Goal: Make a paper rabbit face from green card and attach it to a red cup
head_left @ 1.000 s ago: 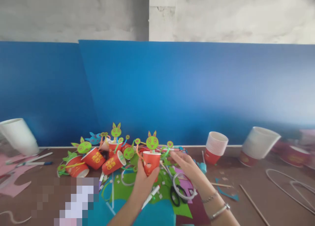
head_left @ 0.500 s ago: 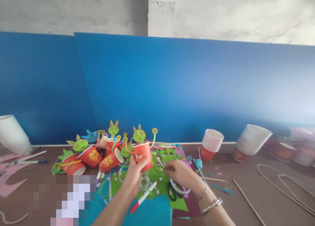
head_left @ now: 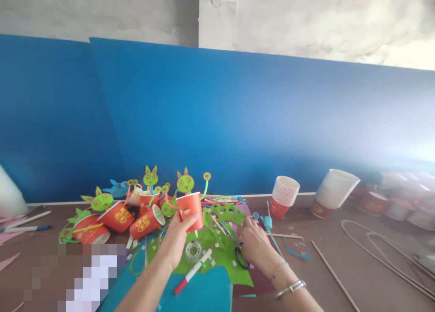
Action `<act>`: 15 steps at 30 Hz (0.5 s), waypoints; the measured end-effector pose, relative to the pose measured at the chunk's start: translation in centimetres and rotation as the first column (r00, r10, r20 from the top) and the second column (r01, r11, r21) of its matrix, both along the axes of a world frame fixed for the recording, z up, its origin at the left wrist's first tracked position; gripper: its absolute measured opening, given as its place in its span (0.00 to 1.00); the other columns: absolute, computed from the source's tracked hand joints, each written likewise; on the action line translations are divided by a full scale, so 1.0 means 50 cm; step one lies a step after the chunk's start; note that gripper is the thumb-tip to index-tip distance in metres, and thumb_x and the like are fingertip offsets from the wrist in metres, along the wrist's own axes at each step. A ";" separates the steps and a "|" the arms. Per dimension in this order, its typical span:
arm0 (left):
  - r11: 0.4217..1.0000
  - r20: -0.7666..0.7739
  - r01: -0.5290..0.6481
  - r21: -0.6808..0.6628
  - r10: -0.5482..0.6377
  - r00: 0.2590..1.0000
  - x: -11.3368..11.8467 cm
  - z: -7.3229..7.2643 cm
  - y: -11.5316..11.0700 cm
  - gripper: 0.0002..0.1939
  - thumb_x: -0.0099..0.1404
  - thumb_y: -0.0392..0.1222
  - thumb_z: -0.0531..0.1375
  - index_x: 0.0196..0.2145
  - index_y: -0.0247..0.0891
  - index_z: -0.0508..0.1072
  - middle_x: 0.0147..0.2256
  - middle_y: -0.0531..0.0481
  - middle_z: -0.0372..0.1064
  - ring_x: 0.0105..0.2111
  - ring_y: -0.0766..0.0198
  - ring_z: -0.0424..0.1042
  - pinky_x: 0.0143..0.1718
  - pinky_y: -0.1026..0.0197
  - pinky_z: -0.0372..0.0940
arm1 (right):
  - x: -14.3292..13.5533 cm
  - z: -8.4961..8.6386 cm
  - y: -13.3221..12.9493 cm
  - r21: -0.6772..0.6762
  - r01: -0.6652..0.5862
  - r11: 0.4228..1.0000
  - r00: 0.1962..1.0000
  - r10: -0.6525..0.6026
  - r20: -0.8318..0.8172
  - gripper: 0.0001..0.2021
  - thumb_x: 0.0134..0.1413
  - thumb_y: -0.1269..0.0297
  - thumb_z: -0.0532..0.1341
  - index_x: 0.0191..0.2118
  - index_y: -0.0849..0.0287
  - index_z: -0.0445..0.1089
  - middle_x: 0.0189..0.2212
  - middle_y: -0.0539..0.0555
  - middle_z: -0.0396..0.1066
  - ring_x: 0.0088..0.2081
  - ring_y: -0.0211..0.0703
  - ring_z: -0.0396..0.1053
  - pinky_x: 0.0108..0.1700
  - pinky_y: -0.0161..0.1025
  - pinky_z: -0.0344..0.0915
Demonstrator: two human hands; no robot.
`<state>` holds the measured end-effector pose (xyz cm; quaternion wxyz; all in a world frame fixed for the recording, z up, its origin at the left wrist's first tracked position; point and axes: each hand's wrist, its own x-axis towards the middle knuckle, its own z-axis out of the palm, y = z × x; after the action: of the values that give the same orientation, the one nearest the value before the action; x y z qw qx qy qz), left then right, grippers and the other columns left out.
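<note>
My left hand [head_left: 176, 235] is wrapped round an orange-red paper cup [head_left: 191, 210], held upright above the craft scraps. A green paper animal face [head_left: 185, 183] with pointed ears rises over its rim. From the cup's right side curves a green arm ending in a round heart piece [head_left: 207, 176]. My right hand [head_left: 253, 239] reaches low over the right side of the scraps, fingers curled down; their tips and anything in them are hidden. Beside it lie dark-handled scissors [head_left: 241, 259]. Between my arms rest a clear tape roll [head_left: 193, 251] and a red-capped marker [head_left: 193, 271].
Several finished-looking cups with paper faces [head_left: 117, 217] crowd the left. Nested cups [head_left: 285, 194] and a taller white stack [head_left: 335, 192] stand to the right. Green cut-out paper [head_left: 227, 257] overlaps blue sheets [head_left: 204, 294]. A thin stick [head_left: 335, 276] and looped cable [head_left: 384, 257] lie right.
My right hand has moved slightly right and lower, now covering the white ring seen beside the scissors before. My left hand still holds the cup. The whole view has shifted a little.
</note>
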<state>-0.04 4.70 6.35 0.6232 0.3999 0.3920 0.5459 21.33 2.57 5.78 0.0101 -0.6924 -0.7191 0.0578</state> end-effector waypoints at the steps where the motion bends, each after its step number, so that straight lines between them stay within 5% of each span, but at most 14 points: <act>1: 1.000 -0.002 0.007 0.001 -0.007 1.000 0.000 0.000 0.000 0.28 0.54 0.47 0.65 0.51 0.40 0.65 0.48 0.47 0.71 0.48 0.58 0.69 0.49 0.59 0.62 | -0.001 0.004 -0.001 -0.011 -0.002 1.000 1.000 0.002 0.019 0.17 0.40 0.82 0.57 0.37 0.64 0.74 0.44 0.67 0.69 0.48 0.58 0.66 0.43 0.41 0.60; 9: 0.995 -0.046 0.096 0.017 -0.095 0.994 -0.005 -0.008 0.005 0.24 0.57 0.51 0.63 0.48 0.36 0.68 0.47 0.44 0.71 0.47 0.56 0.70 0.48 0.57 0.62 | -0.040 -0.010 -0.015 -0.148 0.036 0.988 0.996 -0.022 0.090 0.30 0.39 0.87 0.56 0.53 0.67 0.66 0.38 0.69 0.75 0.41 0.61 0.73 0.34 0.41 0.63; 15: 0.994 -0.058 0.107 0.005 -0.106 0.993 -0.009 -0.007 0.010 0.24 0.54 0.49 0.65 0.46 0.36 0.70 0.45 0.44 0.73 0.45 0.56 0.71 0.45 0.59 0.62 | -0.011 0.014 -0.015 -0.125 0.005 0.992 0.998 0.003 0.064 0.17 0.40 0.82 0.56 0.38 0.63 0.74 0.36 0.64 0.76 0.41 0.55 0.73 0.33 0.37 0.58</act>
<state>-0.50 5.19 6.02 0.6383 0.4383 0.3859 0.5015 20.78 1.83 6.47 -0.0565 -0.6936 -0.7136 0.0804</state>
